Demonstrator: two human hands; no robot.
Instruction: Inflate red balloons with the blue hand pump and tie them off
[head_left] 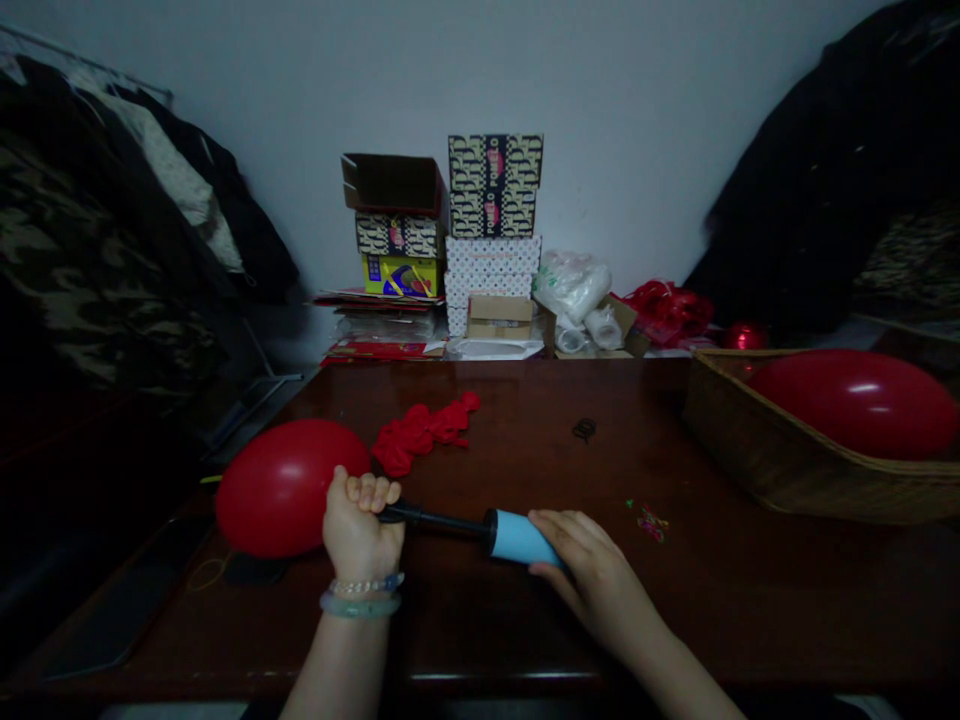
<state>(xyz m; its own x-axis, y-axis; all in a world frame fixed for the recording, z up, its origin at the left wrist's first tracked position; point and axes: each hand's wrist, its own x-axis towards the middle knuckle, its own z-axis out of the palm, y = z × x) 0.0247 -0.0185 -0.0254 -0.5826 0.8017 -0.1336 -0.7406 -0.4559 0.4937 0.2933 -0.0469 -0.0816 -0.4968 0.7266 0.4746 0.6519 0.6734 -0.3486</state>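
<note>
A hand balloon pump point(523, 537) with a light-blue barrel and a black shaft lies level across the front of the table, just above its top. My left hand point(365, 515) is closed around the black end of the pump, at the side of an inflated red balloon point(289, 487). The balloon's neck is hidden in that fist. Around the blue barrel wraps my right hand point(581, 560), fingers over its top and thumb below. Behind the balloon, crumpled red uninflated balloons point(424, 430) lie in a row.
On the right stands a wicker basket point(795, 475) holding a large red balloon point(862, 400). Small coloured bits point(652, 523) and black bands point(584, 430) lie on the dark table point(517, 445). Stacked boxes point(493, 270) and plastic bags point(574, 285) line the wall; clothes hang both sides.
</note>
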